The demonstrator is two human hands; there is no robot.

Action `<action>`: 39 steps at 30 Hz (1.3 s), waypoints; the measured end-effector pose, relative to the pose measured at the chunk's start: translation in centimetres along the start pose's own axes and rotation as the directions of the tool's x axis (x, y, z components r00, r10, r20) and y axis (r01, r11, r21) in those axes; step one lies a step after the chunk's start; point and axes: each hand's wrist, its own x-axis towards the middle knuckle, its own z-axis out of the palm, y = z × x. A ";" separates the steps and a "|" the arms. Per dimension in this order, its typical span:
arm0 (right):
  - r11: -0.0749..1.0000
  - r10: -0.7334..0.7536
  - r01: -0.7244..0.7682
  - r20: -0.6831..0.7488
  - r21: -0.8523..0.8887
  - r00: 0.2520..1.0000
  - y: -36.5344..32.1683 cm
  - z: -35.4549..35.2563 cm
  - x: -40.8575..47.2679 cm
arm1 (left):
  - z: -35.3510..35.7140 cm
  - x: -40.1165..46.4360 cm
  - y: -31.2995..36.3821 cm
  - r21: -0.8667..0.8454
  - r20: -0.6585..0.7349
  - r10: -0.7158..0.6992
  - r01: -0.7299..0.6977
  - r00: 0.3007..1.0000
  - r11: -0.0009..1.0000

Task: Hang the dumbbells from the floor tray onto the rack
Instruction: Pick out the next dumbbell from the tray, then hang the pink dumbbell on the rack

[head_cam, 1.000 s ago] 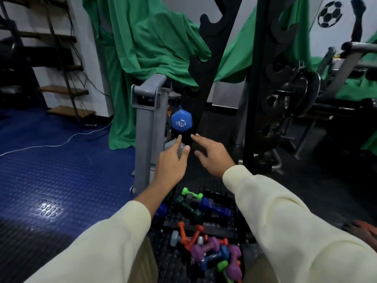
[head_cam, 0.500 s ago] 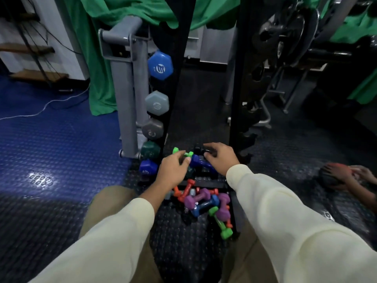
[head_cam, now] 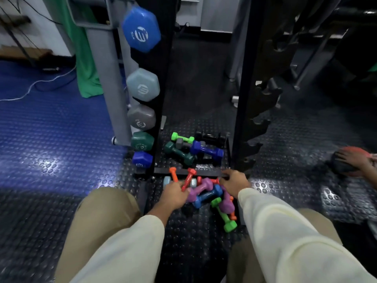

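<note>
Left hand (head_cam: 173, 194) reaches down, gripping a red dumbbell (head_cam: 188, 178). Right hand (head_cam: 234, 178) curls among the dumbbell pile; its grasp cannot be told.

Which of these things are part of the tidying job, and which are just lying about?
Part of the job:
- loose dumbbells in the floor tray
- red dumbbell at the left hand
- right hand
- rack

Just lying about:
- green cloth
- white cable
- red ball
</note>
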 end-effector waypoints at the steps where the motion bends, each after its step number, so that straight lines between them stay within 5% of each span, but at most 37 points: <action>1: 1.000 0.009 -0.009 0.014 -0.009 1.000 0.4 0.5 0.7 | 0.5 0.7 -0.4 0.008 0.015 -0.014 0.014 1.000 1.000; 17: 0.997 0.072 -0.063 0.180 -0.054 0.981 5.0 10.3 11.8 | 7.9 12.7 -4.4 -0.019 0.084 -0.099 0.101 0.992 0.995; 26: 0.984 0.165 -0.174 0.172 0.034 0.971 6.9 14.4 16.4 | 11.4 14.9 -6.8 -0.148 0.111 -0.285 0.300 0.952 0.942; 39: 0.937 0.282 -0.311 0.179 0.158 0.943 7.8 16.1 17.7 | 12.7 15.8 -7.0 -0.188 0.204 -0.334 0.372 0.920 0.909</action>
